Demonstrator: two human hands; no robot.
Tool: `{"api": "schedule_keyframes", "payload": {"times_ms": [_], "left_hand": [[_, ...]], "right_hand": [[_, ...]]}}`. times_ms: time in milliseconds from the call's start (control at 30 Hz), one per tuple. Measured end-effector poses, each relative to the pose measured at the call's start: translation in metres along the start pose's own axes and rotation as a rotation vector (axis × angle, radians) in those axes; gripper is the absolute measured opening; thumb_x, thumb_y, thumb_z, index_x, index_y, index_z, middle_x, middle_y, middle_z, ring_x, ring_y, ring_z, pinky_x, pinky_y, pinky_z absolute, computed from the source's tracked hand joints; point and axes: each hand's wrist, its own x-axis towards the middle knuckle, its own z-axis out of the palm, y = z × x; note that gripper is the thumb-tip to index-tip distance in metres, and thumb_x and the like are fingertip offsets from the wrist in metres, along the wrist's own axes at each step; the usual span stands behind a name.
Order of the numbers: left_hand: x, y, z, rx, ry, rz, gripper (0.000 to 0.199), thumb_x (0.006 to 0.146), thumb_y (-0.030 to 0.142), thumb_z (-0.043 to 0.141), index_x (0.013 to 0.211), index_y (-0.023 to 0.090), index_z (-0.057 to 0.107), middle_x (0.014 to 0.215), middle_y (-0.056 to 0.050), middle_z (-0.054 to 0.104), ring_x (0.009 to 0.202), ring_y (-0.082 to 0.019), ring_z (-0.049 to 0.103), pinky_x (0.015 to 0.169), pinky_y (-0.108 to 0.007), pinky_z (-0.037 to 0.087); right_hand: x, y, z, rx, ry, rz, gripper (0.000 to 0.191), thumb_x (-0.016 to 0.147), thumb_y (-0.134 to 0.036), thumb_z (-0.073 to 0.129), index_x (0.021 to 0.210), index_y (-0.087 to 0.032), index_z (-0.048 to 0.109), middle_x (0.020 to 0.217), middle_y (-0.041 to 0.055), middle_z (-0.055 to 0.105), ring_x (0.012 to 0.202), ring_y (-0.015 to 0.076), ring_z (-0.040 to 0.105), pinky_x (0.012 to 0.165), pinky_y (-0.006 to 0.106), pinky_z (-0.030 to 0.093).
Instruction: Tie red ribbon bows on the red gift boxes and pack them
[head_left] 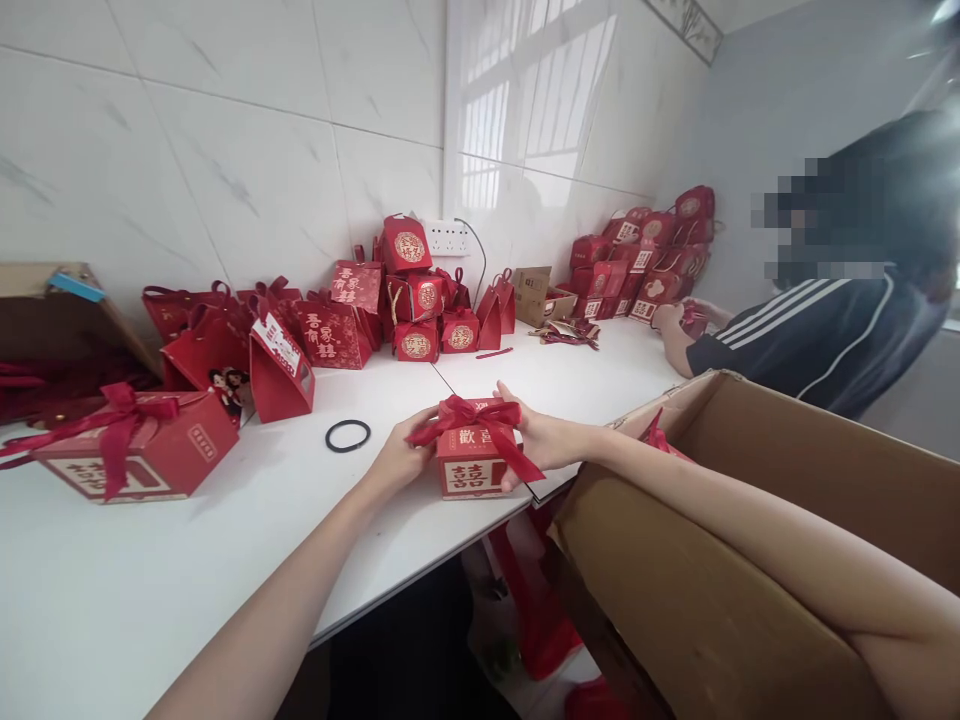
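Observation:
A red gift box with a dark red ribbon bow on top stands near the front edge of the white table. My left hand holds its left side, the fingertips partly behind the bow. Against its right side is my right hand, thumb up and fingers round the side, so the box sits between both hands. A black ring lies to the left of my left hand. Farther left is a larger red box with a ribbon bow.
An open cardboard box stands at the right under my right forearm. Red bags and stacked red boxes line the wall near a power strip. A person at the back right handles a red item.

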Motion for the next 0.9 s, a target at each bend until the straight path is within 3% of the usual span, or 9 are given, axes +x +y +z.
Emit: {"api": "schedule_keyframes", "payload": {"times_ms": [67,133,200,267,367,433,567,900], "left_hand": [[0.001,0.002,0.001,0.036,0.031,0.01,0.049,0.069,0.025,0.058,0.118,0.016,0.053,0.122,-0.01,0.057,0.114,-0.027,0.051,0.094,-0.037,0.043],[0.002,0.003,0.0,0.048,0.143,-0.011,0.05,0.068,0.026,0.058,0.117,0.017,0.053,0.122,-0.01,0.056,0.113,-0.025,0.051,0.09,-0.035,0.044],[0.004,0.004,-0.003,0.021,0.298,-0.049,0.039,0.069,0.031,0.056,0.105,0.016,0.057,0.114,-0.01,0.06,0.103,-0.023,0.056,0.08,-0.032,0.047],[0.005,0.006,-0.006,-0.091,0.371,-0.08,0.033,0.074,0.042,0.05,0.089,0.015,0.06,0.095,-0.009,0.064,0.083,-0.019,0.06,0.064,-0.028,0.047],[0.004,0.014,-0.008,-0.289,0.291,-0.09,0.046,0.076,0.056,0.041,0.082,0.014,0.058,0.072,-0.005,0.06,0.058,-0.013,0.054,0.051,-0.025,0.041],[0.003,0.02,-0.005,-0.277,0.238,-0.073,0.039,0.071,0.051,0.054,0.085,0.015,0.057,0.066,-0.001,0.058,0.055,-0.01,0.051,0.051,-0.023,0.04],[0.0,0.029,0.0,-0.166,0.173,-0.02,0.028,0.064,0.032,0.069,0.083,0.016,0.056,0.059,0.004,0.053,0.052,-0.007,0.047,0.051,-0.021,0.04],[-0.012,0.045,0.012,-0.168,-0.04,-0.089,0.024,0.07,0.03,0.064,0.087,0.016,0.054,0.06,0.005,0.052,0.04,-0.008,0.052,0.033,-0.018,0.037]], "right_hand": [[0.002,-0.004,-0.001,-0.108,0.036,0.011,0.116,0.056,-0.044,0.077,0.143,-0.017,0.004,0.143,0.0194,0.016,0.132,0.0339,0.021,0.105,0.049,0.028],[0.005,-0.008,-0.002,-0.195,0.135,-0.005,0.11,0.059,-0.041,0.076,0.142,-0.013,0.008,0.139,0.023,0.022,0.128,0.0357,0.026,0.102,0.052,0.032],[0.007,-0.01,-0.002,-0.238,0.256,-0.034,0.109,0.061,-0.038,0.075,0.141,-0.012,0.006,0.133,0.0245,0.028,0.124,0.0356,0.032,0.096,0.053,0.037],[0.009,-0.01,-0.002,-0.254,0.343,-0.068,0.108,0.063,-0.036,0.074,0.141,-0.012,0.003,0.128,0.0236,0.032,0.122,0.0341,0.035,0.094,0.052,0.041],[0.008,-0.01,-0.002,-0.277,0.363,-0.104,0.102,0.065,-0.034,0.072,0.14,-0.013,0.006,0.125,0.0221,0.034,0.12,0.0327,0.037,0.092,0.05,0.043],[0.008,-0.01,-0.001,-0.293,0.347,-0.116,0.099,0.066,-0.033,0.071,0.14,-0.013,0.008,0.124,0.0215,0.035,0.119,0.0319,0.039,0.092,0.048,0.044],[0.008,-0.009,0.0,-0.341,0.341,-0.131,0.098,0.067,-0.031,0.071,0.139,-0.014,0.006,0.124,0.0205,0.032,0.118,0.0317,0.039,0.091,0.047,0.046],[0.01,0.0,0.003,-0.493,0.332,-0.202,0.096,0.066,-0.032,0.071,0.137,-0.018,0.008,0.128,0.0188,0.026,0.114,0.0333,0.034,0.088,0.052,0.047]]}}
